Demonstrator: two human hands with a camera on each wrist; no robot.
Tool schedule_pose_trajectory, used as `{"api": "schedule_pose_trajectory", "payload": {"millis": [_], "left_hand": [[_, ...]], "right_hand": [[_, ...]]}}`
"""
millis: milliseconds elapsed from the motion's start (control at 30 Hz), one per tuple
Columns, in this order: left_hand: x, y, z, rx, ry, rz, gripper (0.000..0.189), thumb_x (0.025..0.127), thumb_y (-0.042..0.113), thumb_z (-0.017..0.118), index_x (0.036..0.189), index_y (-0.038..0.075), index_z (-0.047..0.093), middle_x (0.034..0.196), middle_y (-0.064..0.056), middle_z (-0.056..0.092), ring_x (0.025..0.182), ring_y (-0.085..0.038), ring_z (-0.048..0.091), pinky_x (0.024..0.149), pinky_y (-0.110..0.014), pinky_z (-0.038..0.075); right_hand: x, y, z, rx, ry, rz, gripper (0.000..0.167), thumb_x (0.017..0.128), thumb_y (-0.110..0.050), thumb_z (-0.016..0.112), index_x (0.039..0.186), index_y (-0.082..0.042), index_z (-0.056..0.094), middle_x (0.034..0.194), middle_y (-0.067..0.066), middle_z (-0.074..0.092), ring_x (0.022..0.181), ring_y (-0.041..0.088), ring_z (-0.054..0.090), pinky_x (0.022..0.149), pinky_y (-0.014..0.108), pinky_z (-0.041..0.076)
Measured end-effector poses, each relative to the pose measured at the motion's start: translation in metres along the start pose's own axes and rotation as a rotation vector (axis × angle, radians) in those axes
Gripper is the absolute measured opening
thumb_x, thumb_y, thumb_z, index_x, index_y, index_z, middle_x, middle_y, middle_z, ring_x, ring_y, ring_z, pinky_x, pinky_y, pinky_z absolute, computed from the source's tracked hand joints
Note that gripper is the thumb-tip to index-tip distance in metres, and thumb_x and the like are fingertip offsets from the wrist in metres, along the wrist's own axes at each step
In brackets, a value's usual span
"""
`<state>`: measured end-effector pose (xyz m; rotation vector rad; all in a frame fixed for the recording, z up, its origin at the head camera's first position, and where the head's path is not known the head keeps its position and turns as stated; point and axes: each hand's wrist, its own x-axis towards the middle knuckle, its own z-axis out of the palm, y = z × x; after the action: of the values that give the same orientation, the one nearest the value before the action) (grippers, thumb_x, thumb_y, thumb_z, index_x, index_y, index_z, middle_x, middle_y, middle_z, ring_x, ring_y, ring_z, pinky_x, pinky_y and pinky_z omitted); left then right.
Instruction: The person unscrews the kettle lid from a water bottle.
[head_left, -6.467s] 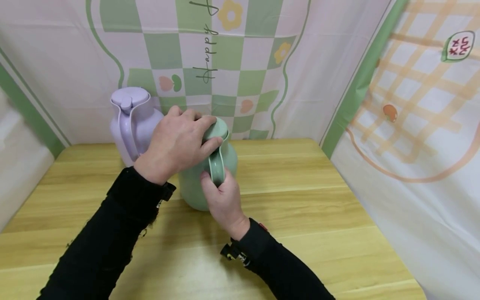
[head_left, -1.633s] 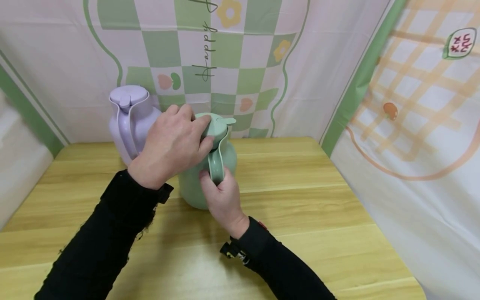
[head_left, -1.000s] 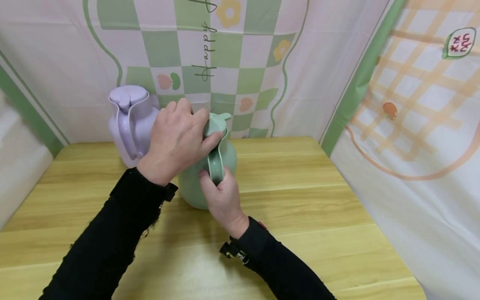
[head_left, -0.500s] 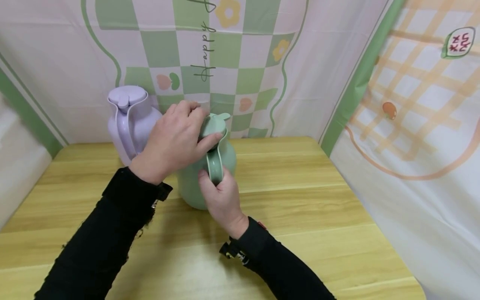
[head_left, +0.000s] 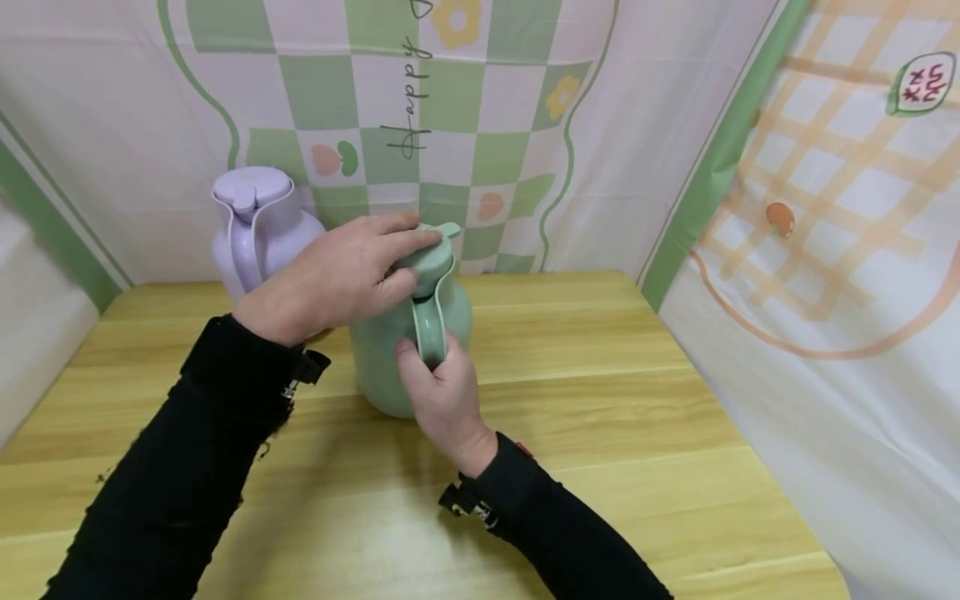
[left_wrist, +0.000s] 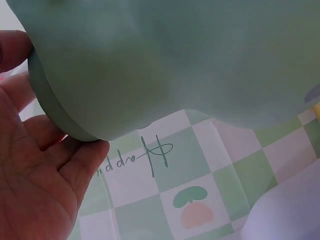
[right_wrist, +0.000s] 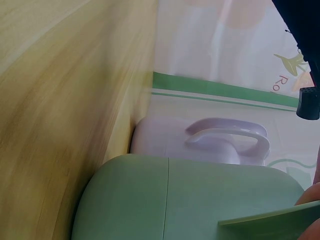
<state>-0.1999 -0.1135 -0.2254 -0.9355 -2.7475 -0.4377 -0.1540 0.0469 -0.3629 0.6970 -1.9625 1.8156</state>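
A mint-green thermos jug (head_left: 382, 367) stands upright on the table, and its round lid (head_left: 431, 262) has a small tab pointing to the back right. My left hand (head_left: 333, 275) holds the lid from the left, thumb on the near side and fingers over the top. In the left wrist view the fingers (left_wrist: 82, 155) touch the lid's rim. With my right hand (head_left: 448, 404) I grip the jug's handle (head_left: 431, 329) low down. A dark gap shows between lid and jug above the handle. The jug's spout side is hidden in the head view.
A lilac thermos jug (head_left: 262, 229) with a closed lid stands behind and left of the green one, partly covered by my left hand. The wooden table (head_left: 600, 450) ends at a checkered cloth backdrop (head_left: 390, 92). Cloth also hangs on both sides.
The lid's tab, unseen at first, has come into view and swung towards the back right. My left hand has shifted repeatedly on the lid and now lies flatter. The right hand keeps its hold.
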Motion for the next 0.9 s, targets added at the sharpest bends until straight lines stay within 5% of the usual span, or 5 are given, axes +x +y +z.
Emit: {"api": "schedule_pose_trajectory", "payload": {"millis": [367, 567, 900], "left_hand": [[0.000, 0.002, 0.005, 0.065, 0.162, 0.099, 0.046, 0.104, 0.031, 0.056, 0.145, 0.012, 0.063, 0.146, -0.022, 0.060, 0.133, -0.040, 0.058, 0.113, -0.052, 0.044], [0.000, 0.005, 0.009, 0.120, 0.214, 0.088, 0.044, 0.104, 0.036, 0.058, 0.140, 0.012, 0.067, 0.139, -0.019, 0.066, 0.129, -0.036, 0.062, 0.112, -0.051, 0.043], [0.001, 0.008, 0.013, 0.221, 0.309, 0.104, 0.049, 0.103, 0.045, 0.061, 0.134, 0.008, 0.070, 0.128, -0.019, 0.071, 0.118, -0.033, 0.067, 0.093, -0.048, 0.047]], "right_hand": [[0.000, -0.002, 0.000, -0.013, 0.005, -0.010, 0.040, 0.103, -0.021, 0.058, 0.073, -0.012, 0.033, 0.061, -0.002, 0.026, 0.054, 0.014, 0.024, 0.058, 0.026, 0.028], [0.000, 0.000, 0.000, 0.011, -0.007, -0.012, 0.040, 0.104, -0.020, 0.056, 0.074, -0.012, 0.033, 0.061, -0.001, 0.026, 0.054, 0.016, 0.024, 0.059, 0.026, 0.027], [0.000, -0.001, -0.001, 0.027, -0.025, -0.014, 0.040, 0.105, -0.021, 0.056, 0.074, -0.012, 0.032, 0.062, 0.001, 0.025, 0.054, 0.019, 0.022, 0.059, 0.027, 0.026]]}}
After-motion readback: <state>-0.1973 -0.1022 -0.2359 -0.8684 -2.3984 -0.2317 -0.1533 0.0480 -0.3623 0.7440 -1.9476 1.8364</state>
